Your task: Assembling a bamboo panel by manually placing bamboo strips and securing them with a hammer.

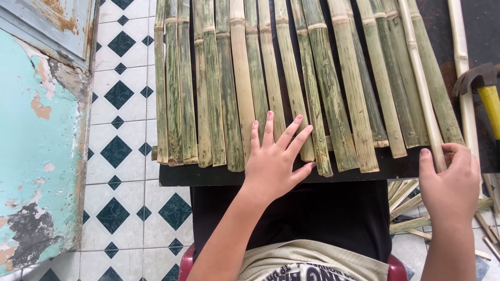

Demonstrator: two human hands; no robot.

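Observation:
Several green split bamboo slats (229,88) lie side by side on a dark board (208,176) in front of me. My left hand (273,158) rests flat on the slats near the board's front edge, fingers spread. My right hand (450,179) is at the board's right front corner, closed around the near end of a thin pale bamboo strip (419,78) that runs diagonally over the rightmost slats.
A hammer (482,86) with a yellow handle lies at the far right beside another pale strip. Loose bamboo offcuts (409,208) lie on the tiled floor below the board's right side. A peeling turquoise wall (36,145) stands at the left.

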